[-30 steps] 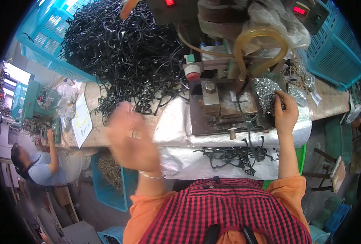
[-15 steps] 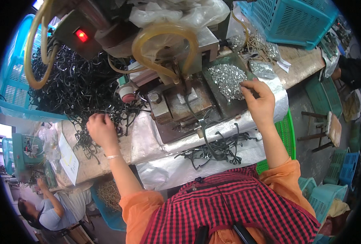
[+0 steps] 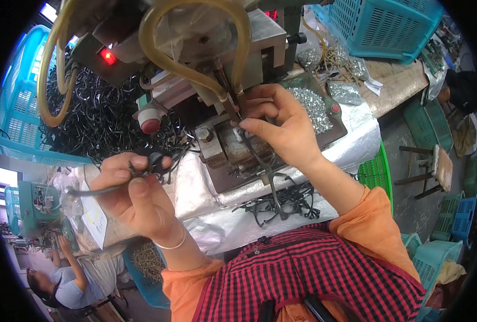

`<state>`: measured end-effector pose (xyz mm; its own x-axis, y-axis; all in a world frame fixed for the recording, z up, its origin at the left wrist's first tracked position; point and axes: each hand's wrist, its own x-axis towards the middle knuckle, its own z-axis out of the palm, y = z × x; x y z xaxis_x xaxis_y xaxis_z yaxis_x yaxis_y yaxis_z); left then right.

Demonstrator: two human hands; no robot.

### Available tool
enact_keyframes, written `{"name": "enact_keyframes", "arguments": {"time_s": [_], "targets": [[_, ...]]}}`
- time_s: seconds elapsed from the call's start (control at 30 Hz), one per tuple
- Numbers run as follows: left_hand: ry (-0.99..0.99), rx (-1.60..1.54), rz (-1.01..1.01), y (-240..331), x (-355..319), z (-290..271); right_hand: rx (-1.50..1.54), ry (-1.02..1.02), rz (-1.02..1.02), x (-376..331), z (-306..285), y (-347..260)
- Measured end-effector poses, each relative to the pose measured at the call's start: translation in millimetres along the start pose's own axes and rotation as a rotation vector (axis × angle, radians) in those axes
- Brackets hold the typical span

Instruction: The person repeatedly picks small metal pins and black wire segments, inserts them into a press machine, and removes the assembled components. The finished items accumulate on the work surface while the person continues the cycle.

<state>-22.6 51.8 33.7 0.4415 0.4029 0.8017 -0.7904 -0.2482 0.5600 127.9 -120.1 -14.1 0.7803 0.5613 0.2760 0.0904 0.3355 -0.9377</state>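
Observation:
My left hand [image 3: 142,201] is closed on a thin black curved strip [image 3: 160,160], raised in front of the bench. A blurred end of it sticks out to the left. At the bench press [image 3: 266,45], my right hand [image 3: 289,131] has its thumb and fingers pinched together just under the tool tip. Whatever lies between those fingertips is too small to make out. Another black strip [image 3: 272,185] runs from the die forward over the press's front edge. To the right of the press, small shiny metal pieces [image 3: 316,110] are heaped on a dark tray.
A blue basket [image 3: 21,107] at the left has a big tangle of black strips [image 3: 82,107] beside it. More strips [image 3: 297,201] lie on foil before me. A red push button [image 3: 151,125] juts out left of the press. Another person [image 3: 72,284] works at the far left.
My right hand has gone from the metal pieces leftward to the press tip. My left hand has come back from the tangle of strips, now gripping one strip.

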Motion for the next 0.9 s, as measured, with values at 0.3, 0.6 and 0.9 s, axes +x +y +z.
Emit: {"name": "enact_keyframes", "arguments": {"time_s": [0.3, 0.6, 0.9], "targets": [[-0.008, 0.27, 0.112, -14.6, 7.3, 16.7, -0.113, 0.031, -0.02, -16.2, 10.2, -20.7], [-0.607, 0.597, 0.355, -30.0, -28.5, 50.2, -1.357, 0.239, -0.412, -21.9, -113.2, 54.7], [-0.666, 0.574, 0.34, -34.5, -25.5, 55.5, -1.116, 0.359, -0.232, -15.9, -120.9, 55.7]]}}
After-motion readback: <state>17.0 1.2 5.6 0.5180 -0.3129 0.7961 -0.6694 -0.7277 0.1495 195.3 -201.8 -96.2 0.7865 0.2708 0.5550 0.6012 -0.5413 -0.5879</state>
